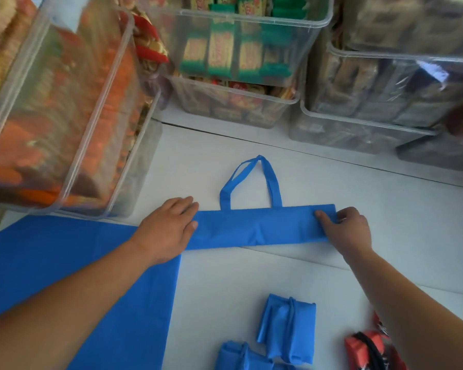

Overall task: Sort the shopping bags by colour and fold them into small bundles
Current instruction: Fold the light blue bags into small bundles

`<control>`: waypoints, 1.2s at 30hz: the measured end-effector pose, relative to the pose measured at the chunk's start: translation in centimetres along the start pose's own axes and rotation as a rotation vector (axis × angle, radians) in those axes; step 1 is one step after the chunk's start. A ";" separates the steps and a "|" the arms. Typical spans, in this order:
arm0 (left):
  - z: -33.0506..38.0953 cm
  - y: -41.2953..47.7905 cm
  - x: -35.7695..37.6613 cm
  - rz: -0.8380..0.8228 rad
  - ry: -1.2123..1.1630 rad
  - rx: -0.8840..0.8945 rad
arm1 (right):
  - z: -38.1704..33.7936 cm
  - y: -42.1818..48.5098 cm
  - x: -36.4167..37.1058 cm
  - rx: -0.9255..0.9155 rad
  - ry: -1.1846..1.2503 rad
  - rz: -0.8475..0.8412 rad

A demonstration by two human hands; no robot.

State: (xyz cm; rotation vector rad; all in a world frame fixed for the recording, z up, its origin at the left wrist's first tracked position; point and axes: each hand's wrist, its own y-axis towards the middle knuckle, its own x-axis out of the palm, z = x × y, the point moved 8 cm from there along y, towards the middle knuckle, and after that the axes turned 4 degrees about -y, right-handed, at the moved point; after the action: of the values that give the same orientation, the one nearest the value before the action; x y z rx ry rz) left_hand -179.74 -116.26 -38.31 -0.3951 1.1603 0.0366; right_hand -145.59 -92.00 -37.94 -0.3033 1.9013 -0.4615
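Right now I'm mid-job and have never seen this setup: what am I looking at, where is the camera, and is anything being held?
There is no machine here: a person works with two bare hands. The single picture comes from a camera worn on their head, looking forward and down. On the white surface lies a blue bag folded into a long strip, its handles pointing away. The left hand presses flat on the strip's left end; the right hand pinches its right end. A flat blue bag lies under the left forearm. Nearer the person sit two folded blue bundles and a red item, partly hidden by the right arm. Clear plastic boxes of packaged goods stand behind.
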 end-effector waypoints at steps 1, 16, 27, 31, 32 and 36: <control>-0.2 -0.3 0.4 0.020 0.051 0.012 | 0.0 -0.1 0.4 0.029 -0.017 -0.006; 0.3 0.0 0.1 -0.217 -0.007 -0.342 | -6.0 -4.4 -3.9 0.009 0.693 -0.009; 2.5 -17.4 0.9 -0.074 -0.742 -0.473 | -11.5 -9.9 -0.9 -0.259 0.120 0.055; 0.6 -22.5 5.3 0.054 -0.876 -0.652 | -13.2 -16.1 6.1 -0.477 -0.194 0.131; 0.4 -23.3 6.2 0.069 -0.893 -0.688 | -13.5 -18.5 8.2 -0.578 -0.192 0.099; -0.3 -25.4 9.6 0.105 -1.040 -0.749 | -12.1 -26.5 15.0 -0.811 -0.235 -0.082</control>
State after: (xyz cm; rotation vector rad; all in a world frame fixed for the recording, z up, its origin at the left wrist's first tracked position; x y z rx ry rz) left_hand -170.23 -141.66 -39.83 -0.8395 0.0885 0.7024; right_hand -162.51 -119.84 -34.52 -0.9218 1.7651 0.3118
